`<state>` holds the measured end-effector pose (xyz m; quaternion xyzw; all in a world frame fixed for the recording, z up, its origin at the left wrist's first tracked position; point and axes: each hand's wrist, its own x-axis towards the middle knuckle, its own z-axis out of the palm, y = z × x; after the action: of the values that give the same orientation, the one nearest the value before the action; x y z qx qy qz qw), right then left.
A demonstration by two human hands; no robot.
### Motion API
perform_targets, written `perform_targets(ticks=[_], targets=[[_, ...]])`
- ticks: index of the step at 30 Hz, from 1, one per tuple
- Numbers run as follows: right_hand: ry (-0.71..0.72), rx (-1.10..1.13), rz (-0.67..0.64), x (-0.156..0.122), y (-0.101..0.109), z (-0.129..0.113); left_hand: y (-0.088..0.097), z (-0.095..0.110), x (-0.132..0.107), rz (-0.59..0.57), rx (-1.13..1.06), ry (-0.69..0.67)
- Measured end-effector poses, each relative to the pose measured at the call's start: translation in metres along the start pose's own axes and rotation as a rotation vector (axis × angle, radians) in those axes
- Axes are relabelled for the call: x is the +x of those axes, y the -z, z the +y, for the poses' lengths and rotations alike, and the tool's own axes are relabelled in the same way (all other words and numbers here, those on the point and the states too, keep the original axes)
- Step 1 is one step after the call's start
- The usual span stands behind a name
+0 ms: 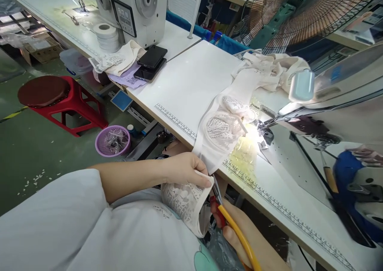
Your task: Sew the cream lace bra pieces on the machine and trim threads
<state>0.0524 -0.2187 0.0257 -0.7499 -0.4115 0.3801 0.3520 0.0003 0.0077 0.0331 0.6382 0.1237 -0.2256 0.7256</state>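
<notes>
My left hand (182, 169) is closed on the edge of a white lace garment piece (185, 203) held over my lap. A strip of the same white fabric (221, 123) runs up from it onto the white sewing table (185, 79), toward the lit needle area of the sewing machine (263, 131). My right hand (239, 231) grips yellow-and-red-handled thread snips (230, 219), their blades touching the fabric edge just beside my left thumb.
A second sewing machine (134, 8) stands at the back left with tape rolls (106, 36), two phones (151, 61) and lace pieces. More garments (269, 67) are heaped near a fan (299, 12). On the floor are a red stool (54, 97) and a purple basket (113, 140).
</notes>
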Motion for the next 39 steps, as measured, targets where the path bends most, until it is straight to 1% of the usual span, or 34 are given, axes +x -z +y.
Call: perform_targets(ticks=[5, 10, 13, 18, 22, 26, 30, 35, 39], targets=[[-0.016, -0.047, -0.005, 0.002, 0.000, 0.006, 0.000, 0.001, 0.002, 0.045, -0.015, 0.048], [-0.026, -0.090, -0.017, 0.001, 0.002, 0.010, 0.000, 0.003, 0.003, 0.056, -0.125, 0.088], [-0.032, -0.103, -0.004, 0.002, -0.001, 0.012, 0.000, 0.003, 0.003, 0.044, -0.168, 0.098], [-0.033, -0.065, 0.038, 0.004, -0.011, 0.015, 0.001, 0.004, 0.003, 0.031, -0.167, 0.100], [-0.017, -0.036, 0.016, 0.004, -0.013, 0.013, 0.002, 0.004, 0.002, 0.023, -0.147, 0.086], [-0.019, -0.022, -0.016, 0.004, -0.006, 0.006, 0.005, 0.005, 0.002, -0.001, -0.083, 0.099], [-0.033, -0.012, -0.035, 0.004, -0.001, 0.001, 0.006, 0.006, 0.002, -0.005, -0.080, 0.114], [-0.054, -0.008, -0.002, 0.006, -0.004, 0.000, 0.006, 0.007, 0.005, -0.005, -0.096, 0.121], [-0.063, 0.018, 0.043, 0.007, -0.011, 0.002, 0.006, 0.008, 0.006, -0.017, -0.173, 0.136]])
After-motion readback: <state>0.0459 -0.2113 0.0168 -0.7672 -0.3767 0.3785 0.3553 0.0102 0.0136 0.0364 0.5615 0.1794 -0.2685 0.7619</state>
